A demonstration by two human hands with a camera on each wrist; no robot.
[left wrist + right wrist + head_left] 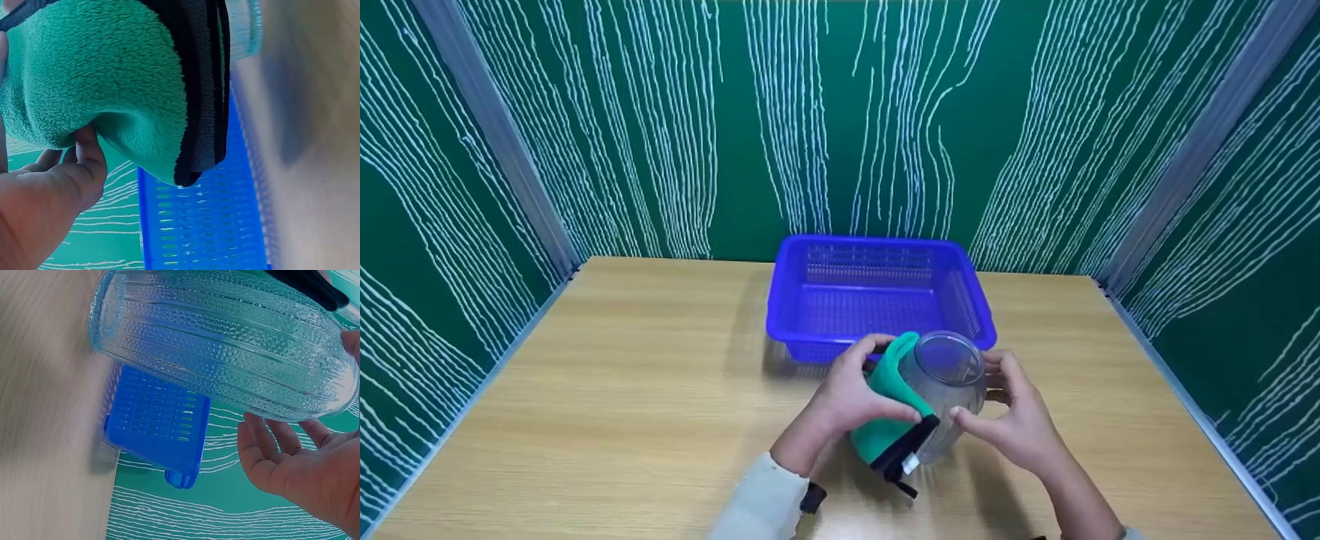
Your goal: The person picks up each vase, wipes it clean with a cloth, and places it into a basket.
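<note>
A ribbed, textured clear glass jar (941, 390) stands between the two hands, its round mouth facing up. My left hand (840, 394) grips a green cloth (877, 439) with black and grey edging, thumb in front and fingers behind, against the jar's left side. In the left wrist view, the fluffy cloth (101, 62) bulges over the fingertips and hides most of the jar. My right hand (1024, 420) holds the jar's right side, thumb in front and fingers behind. The right wrist view shows the jar (225, 343) along its length; whether its base touches the table cannot be told.
Just behind the hands, a blue plastic basket (877, 241) with slotted walls sits on the wooden table (607, 397). Green panels (855, 112) with white wavy lines enclose the table at the back and sides. Metal posts (1200, 150) stand at the back corners.
</note>
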